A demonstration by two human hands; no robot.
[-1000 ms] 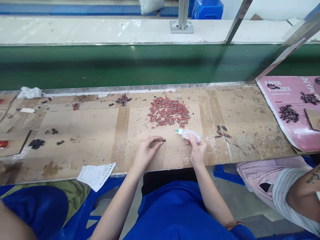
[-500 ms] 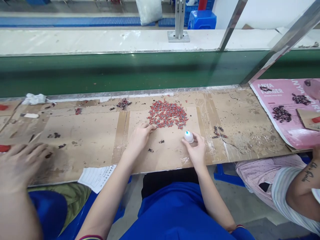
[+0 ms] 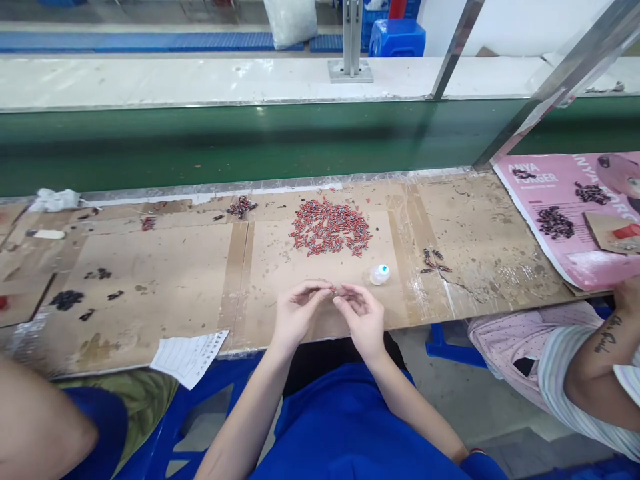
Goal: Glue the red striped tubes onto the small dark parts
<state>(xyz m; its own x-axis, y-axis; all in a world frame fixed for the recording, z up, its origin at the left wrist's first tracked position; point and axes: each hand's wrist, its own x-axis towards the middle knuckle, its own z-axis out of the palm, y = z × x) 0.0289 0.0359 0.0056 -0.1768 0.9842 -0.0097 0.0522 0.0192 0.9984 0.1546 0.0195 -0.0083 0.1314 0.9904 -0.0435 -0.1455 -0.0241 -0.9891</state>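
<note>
My left hand (image 3: 295,312) and my right hand (image 3: 363,316) meet over the near edge of the cardboard-covered bench (image 3: 200,267). Their fingertips pinch together around a tiny red piece (image 3: 332,289). It is too small to make out in detail. Just beyond them lies a heap of small red pieces (image 3: 330,228). A small clear squeeze bottle with a blue tip (image 3: 379,273) stands upright to the right of my right hand, free of it.
A green conveyor belt (image 3: 250,140) runs behind the bench. Small dark piles (image 3: 65,299) lie at the left, and a few pieces (image 3: 433,261) at the right. A pink poster (image 3: 565,213) holds dark heaps. Other people sit at both sides. A paper slip (image 3: 187,355) overhangs the edge.
My right hand let go of the squeeze bottle, which now stands upright. My left hand reached into the red heap and came back. Both hands now pinch a piece together.
</note>
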